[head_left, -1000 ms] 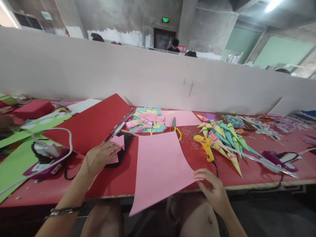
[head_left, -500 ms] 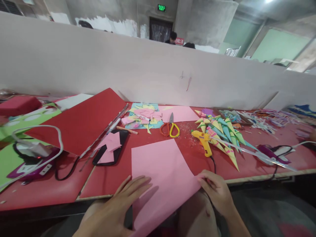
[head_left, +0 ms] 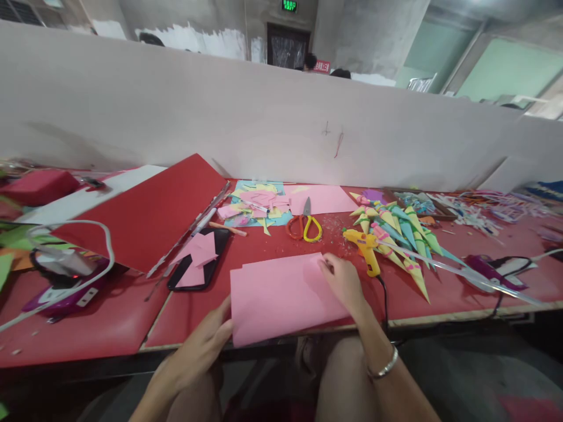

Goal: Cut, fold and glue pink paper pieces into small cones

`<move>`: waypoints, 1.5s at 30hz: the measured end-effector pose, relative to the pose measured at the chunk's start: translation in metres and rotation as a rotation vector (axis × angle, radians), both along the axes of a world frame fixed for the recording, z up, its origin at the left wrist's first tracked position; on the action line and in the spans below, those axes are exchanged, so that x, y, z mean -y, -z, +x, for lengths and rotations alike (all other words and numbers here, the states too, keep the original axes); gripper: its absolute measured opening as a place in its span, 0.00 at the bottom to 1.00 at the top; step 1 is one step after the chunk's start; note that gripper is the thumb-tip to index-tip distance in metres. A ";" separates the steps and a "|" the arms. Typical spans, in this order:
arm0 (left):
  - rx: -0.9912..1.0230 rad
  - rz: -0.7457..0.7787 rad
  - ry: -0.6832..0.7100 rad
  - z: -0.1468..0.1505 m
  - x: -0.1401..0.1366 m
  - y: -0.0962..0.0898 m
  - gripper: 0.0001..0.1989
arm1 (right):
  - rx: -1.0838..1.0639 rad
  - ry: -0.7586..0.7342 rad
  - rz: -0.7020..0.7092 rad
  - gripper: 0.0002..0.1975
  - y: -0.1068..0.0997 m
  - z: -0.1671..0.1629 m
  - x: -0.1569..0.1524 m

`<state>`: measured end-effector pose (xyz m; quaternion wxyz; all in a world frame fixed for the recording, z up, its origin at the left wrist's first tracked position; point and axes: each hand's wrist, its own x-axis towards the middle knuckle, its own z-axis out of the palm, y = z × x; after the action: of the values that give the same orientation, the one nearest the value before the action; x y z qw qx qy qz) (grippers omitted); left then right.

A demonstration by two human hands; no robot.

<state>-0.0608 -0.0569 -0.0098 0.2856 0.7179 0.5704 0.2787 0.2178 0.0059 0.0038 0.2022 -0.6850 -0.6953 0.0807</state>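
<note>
A sheet of pink paper (head_left: 277,299) is folded over on itself at the table's front edge, its upper layer slightly offset from the one beneath. My right hand (head_left: 345,284), with a silver bracelet on the wrist, pinches the far right corner of the top layer. At the left edge, my left hand (head_left: 204,343) grips the paper, with some fingertips hidden by it. Beyond the sheet lie scissors (head_left: 304,225) with one red and one yellow handle. To the right is a yellow glue gun (head_left: 364,249).
A phone (head_left: 211,269) carries pink scraps at left, near a tilted red board (head_left: 149,217) and a purple power strip (head_left: 70,296). Paper cones (head_left: 402,225) are heaped at right. More scraps (head_left: 259,202) lie at the back before a white partition (head_left: 176,117).
The near part of the pink paper has been folded up and away from me. My right hand moved forward and left with its corner; my left hand shifted to the left edge.
</note>
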 end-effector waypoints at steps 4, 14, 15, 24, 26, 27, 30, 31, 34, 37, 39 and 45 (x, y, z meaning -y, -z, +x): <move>-0.137 0.135 -0.162 0.021 -0.005 -0.010 0.36 | 0.103 0.023 -0.052 0.10 0.003 -0.015 -0.011; -0.645 0.474 0.221 0.082 -0.006 -0.018 0.21 | 0.167 0.084 -0.044 0.09 0.007 -0.013 -0.009; -0.656 0.428 0.216 0.085 -0.007 -0.015 0.22 | 0.170 0.092 -0.040 0.09 0.008 -0.013 -0.010; -0.677 0.374 0.261 0.080 -0.015 0.003 0.28 | 0.188 0.154 -0.031 0.11 0.009 -0.011 -0.009; -0.678 0.356 0.263 0.080 -0.017 0.005 0.28 | 0.203 0.179 -0.025 0.09 0.010 -0.010 -0.007; -0.679 0.344 0.262 0.080 -0.017 0.006 0.28 | 0.205 0.193 -0.022 0.08 0.011 -0.009 -0.007; -0.674 0.308 0.257 0.081 -0.018 0.008 0.29 | 0.148 0.198 0.001 0.07 0.015 -0.004 -0.003; -0.667 0.298 0.260 0.081 -0.018 0.008 0.30 | 0.118 0.193 0.028 0.09 0.016 -0.001 -0.001; -0.643 0.246 0.273 0.082 -0.018 0.004 0.31 | 0.060 0.163 0.196 0.19 0.015 0.005 0.009; -0.643 0.153 0.287 0.083 -0.019 -0.008 0.31 | 0.036 -0.028 0.286 0.20 0.003 0.004 0.028; -0.658 0.113 0.297 0.084 -0.021 -0.015 0.31 | 0.019 -0.278 0.171 0.18 -0.006 -0.003 0.042; -0.625 0.182 0.376 0.077 -0.036 -0.026 0.23 | 0.064 -0.567 -0.026 0.21 -0.008 -0.039 0.058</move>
<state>0.0161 -0.0210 0.0159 0.0790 0.8831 0.4609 0.0385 0.1789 -0.0526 0.0115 0.1409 -0.4678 -0.8641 0.1214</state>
